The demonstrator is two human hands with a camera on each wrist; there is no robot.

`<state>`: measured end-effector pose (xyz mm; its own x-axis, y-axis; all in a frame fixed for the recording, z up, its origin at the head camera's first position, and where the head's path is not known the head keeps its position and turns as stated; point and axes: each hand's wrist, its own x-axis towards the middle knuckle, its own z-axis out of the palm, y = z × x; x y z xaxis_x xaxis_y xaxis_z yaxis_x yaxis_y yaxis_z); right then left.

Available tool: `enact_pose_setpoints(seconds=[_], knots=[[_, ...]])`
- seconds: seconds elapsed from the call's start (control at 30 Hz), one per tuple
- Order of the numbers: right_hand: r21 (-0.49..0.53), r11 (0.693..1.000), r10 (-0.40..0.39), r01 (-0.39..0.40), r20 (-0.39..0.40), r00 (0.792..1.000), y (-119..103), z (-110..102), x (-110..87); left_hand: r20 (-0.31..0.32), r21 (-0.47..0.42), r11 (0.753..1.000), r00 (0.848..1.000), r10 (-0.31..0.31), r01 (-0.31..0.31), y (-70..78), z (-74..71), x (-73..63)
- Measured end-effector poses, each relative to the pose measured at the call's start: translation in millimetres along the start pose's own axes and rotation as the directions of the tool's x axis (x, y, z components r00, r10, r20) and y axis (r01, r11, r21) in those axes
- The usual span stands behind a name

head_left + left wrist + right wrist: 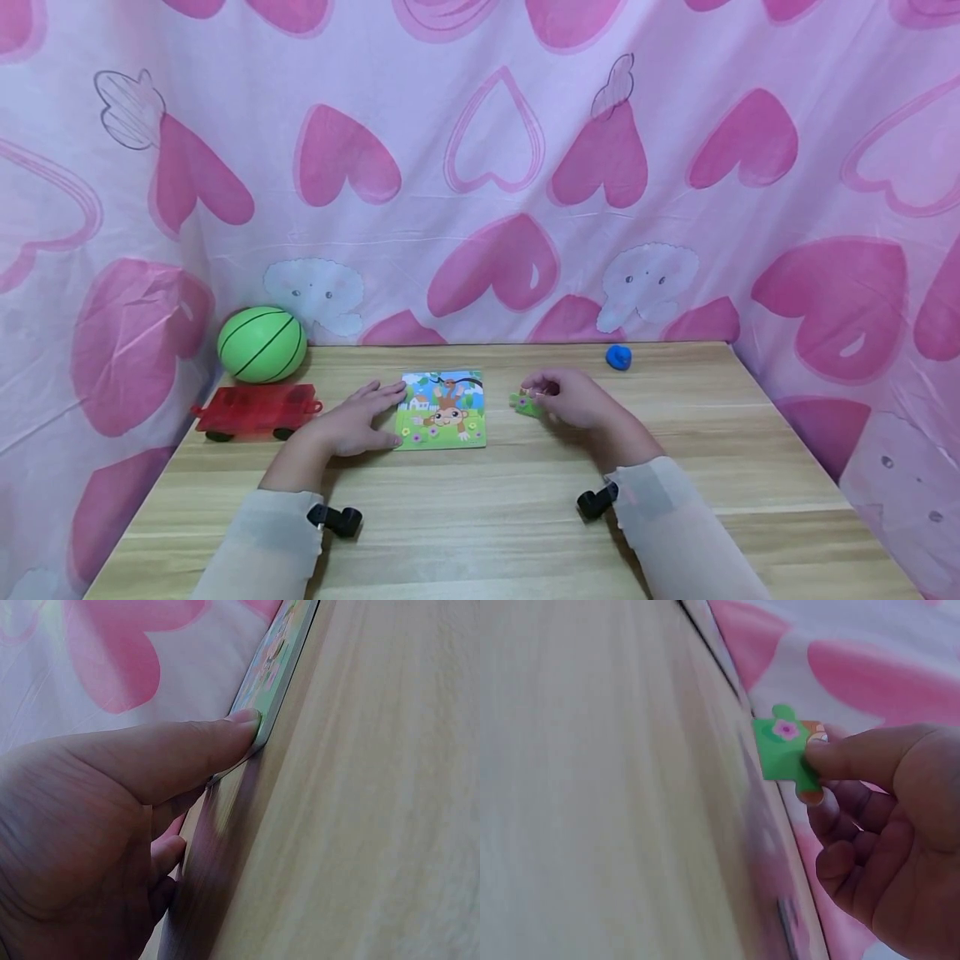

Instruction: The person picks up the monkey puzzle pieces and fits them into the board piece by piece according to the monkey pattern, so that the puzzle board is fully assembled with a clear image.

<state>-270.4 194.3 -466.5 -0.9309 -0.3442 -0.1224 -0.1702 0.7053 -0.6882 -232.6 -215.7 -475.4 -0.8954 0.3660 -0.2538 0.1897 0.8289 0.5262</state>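
A square jigsaw puzzle (441,410) with a cartoon monkey lies flat on the wooden table. My left hand (362,419) rests at its left side, fingers spread along the edge. In the left wrist view the thumb (202,746) lies on the corner of the puzzle board (279,671). To the right of the board, my right hand (573,398) pinches a green puzzle piece (527,405) between thumb and fingers. Up close, the piece (780,754) shows a pink flower and orange-brown bits, its right part hidden by the thumb.
A red see-through toy car (258,411) stands left of my left hand, with a green ball (262,345) behind it. Near the back edge at right sits a small blue object (618,357). A pink heart-print curtain (495,150) hangs behind the table (480,525).
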Motion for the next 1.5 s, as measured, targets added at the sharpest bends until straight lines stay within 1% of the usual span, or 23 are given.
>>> enact_pose_setpoints(seconds=[0.17,0.27,0.4,0.63,0.8,0.97,1.17,1.37,1.5], knots=[[0.077,0.996,-0.047,0.041,0.079,0.996,-25,10,0.4,-0.003,-0.005,1.0,1.0,-0.004,0.004,0.2,0.3,-0.7],[0.098,0.993,-0.073,0.062,0.119,0.99,-38,18,2.3,-0.002,-0.007,1.0,1.0,-0.008,0.008,0.1,0.5,-0.5],[0.09,0.99,-0.12,0.107,0.145,0.982,-53,29,6.6,-0.002,-0.002,1.0,1.0,-0.006,0.006,-0.1,0.1,0.0],[0.071,0.98,-0.195,0.186,0.169,0.966,-71,47,18.3,0.008,-0.007,1.0,1.0,-0.008,0.008,1.0,-0.7,0.5],[0.053,0.979,-0.205,0.198,0.189,0.96,-82,57,25.4,0.011,-0.008,1.0,1.0,-0.01,0.011,1.2,-0.9,0.2],[0.076,0.977,-0.208,0.197,0.204,0.957,-89,63,31.6,0.016,-0.014,1.0,1.0,-0.016,0.016,1.7,-1.8,0.2],[0.107,0.974,-0.22,0.202,0.212,0.952,-93,69,36.3,0.018,-0.026,0.999,1.0,-0.018,0.019,3.5,-3.3,0.4],[0.062,0.977,-0.215,0.206,0.222,0.951,-89,77,37.2,0.018,-0.031,0.999,1.0,-0.02,0.021,3.3,-3.0,-0.2],[0.054,0.978,-0.208,0.201,0.236,0.949,-85,80,37.7,0.015,-0.026,0.999,0.999,-0.029,0.03,1.8,-1.5,0.2]])
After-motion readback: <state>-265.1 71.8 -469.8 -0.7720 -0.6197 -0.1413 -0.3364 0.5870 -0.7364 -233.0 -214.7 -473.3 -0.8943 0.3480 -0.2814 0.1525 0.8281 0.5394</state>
